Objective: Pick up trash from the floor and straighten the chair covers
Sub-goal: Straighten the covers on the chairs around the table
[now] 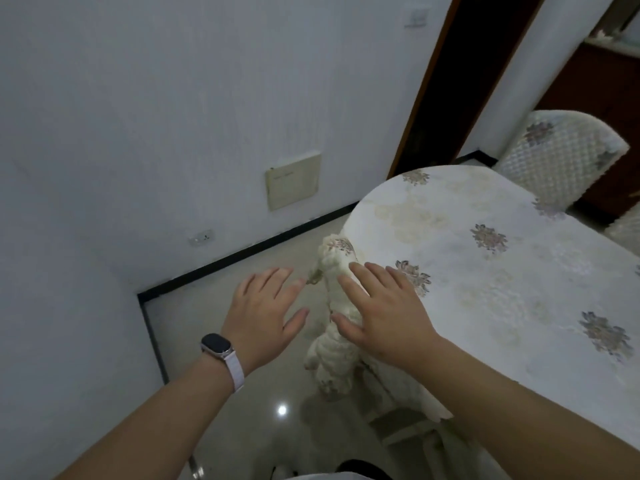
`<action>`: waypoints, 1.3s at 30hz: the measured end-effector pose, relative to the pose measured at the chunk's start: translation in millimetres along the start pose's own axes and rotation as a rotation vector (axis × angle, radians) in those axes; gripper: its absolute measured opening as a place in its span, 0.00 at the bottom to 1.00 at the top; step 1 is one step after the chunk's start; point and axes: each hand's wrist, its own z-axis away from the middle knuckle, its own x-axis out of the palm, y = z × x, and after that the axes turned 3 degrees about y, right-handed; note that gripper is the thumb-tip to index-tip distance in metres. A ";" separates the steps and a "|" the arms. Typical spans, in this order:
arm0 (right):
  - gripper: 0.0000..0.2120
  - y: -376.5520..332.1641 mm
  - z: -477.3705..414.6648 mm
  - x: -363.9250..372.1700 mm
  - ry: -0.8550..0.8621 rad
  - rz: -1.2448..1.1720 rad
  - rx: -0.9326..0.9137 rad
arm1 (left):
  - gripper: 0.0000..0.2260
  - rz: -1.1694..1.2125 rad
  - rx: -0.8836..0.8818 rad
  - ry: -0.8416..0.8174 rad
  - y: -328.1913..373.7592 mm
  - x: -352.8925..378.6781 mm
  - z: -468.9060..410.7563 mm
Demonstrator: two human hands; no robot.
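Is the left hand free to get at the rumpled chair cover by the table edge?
Probably yes: the left hand is open and empty, beside the rumpled chair cover with nothing between; the right hand already rests on it.

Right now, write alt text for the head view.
Two bare hands reach toward a rumpled cream chair cover beside a table draped in a floral cloth; the right hand rests on the cover, and the left hand, a watch on its wrist, hovers open beside it. Another covered chair stands beyond the table.
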 end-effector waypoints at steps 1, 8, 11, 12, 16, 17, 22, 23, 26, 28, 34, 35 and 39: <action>0.29 -2.5 -12.6 2.3 -0.006 0.004 -0.016 | 0.19 -0.004 -0.008 -0.004 -9.3 -2.3 -4.4; 0.29 -25.7 -105.0 36.6 -0.030 -0.046 -0.084 | 0.20 -0.042 -0.066 -0.027 -90.0 -10.6 -28.3; 0.29 -33.7 -149.4 58.1 -0.018 -0.070 -0.126 | 0.20 -0.090 -0.088 -0.045 -131.9 -9.2 -43.6; 0.29 -35.9 -166.7 65.9 -0.013 -0.078 -0.143 | 0.20 -0.116 -0.101 -0.053 -146.3 -9.2 -50.7; 0.28 -41.7 -243.7 90.6 -0.010 -0.159 -0.189 | 0.21 -0.215 -0.176 -0.093 -197.3 -11.4 -83.6; 0.28 -43.1 -262.3 94.4 -0.012 -0.178 -0.196 | 0.21 -0.240 -0.187 -0.096 -209.3 -12.5 -92.9; 0.27 -50.8 -345.7 101.0 0.045 -0.234 -0.245 | 0.21 -0.325 -0.201 -0.052 -266.2 -14.6 -148.8; 0.27 -51.1 -361.8 100.0 0.059 -0.234 -0.256 | 0.21 -0.325 -0.200 -0.033 -275.5 -14.2 -160.0; 0.27 -49.2 -402.1 97.8 0.083 -0.223 -0.269 | 0.19 -0.314 -0.195 0.009 -298.6 -11.9 -185.1; 0.27 -44.9 -421.2 98.4 0.084 -0.215 -0.264 | 0.19 -0.285 -0.186 0.019 -311.5 -9.5 -198.8; 0.27 -20.6 -476.7 110.9 0.089 -0.164 -0.183 | 0.19 -0.207 -0.129 0.034 -357.5 10.6 -256.6; 0.26 -16.7 -486.0 115.1 0.088 -0.157 -0.163 | 0.19 -0.188 -0.114 0.035 -366.9 17.0 -268.4; 0.27 2.0 -526.2 128.4 0.057 -0.089 -0.072 | 0.20 -0.088 -0.024 0.010 -405.7 46.1 -328.6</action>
